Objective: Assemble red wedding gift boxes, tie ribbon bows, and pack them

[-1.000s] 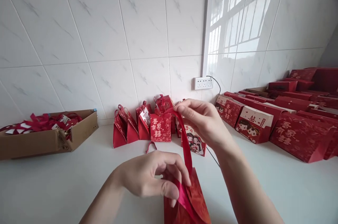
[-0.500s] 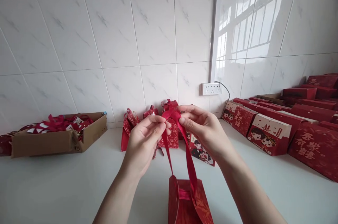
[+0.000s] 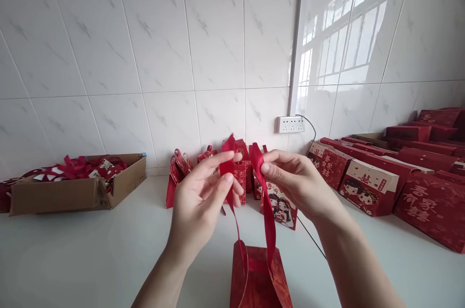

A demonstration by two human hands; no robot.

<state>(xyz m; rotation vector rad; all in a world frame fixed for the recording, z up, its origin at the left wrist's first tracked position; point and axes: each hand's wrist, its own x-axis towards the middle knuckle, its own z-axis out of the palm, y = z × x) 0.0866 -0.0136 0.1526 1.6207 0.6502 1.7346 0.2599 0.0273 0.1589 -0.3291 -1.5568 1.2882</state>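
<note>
A red paper gift box [image 3: 258,284] stands on the table at the bottom centre, cut off by the lower edge of the view. A red ribbon [image 3: 269,225] rises from it in two strands. My left hand [image 3: 203,196] pinches one end of the ribbon between thumb and fingers. The other end is pinched by my right hand [image 3: 290,177], thumb on the front. The two ends are apart, with a gap between the hands.
An open cardboard box [image 3: 58,196] of red ribbons and tags sits at the left. Small red gift boxes [image 3: 279,206] stand behind my hands. Rows of red boxes [image 3: 432,206] fill the right side. A power strip [image 3: 290,124] is on the tiled wall; a thin black cable [image 3: 311,236] crosses the table.
The ribbon ends were together between my hands; now they are separated and held upright. My hands have moved slightly apart. The view has shifted a little.
</note>
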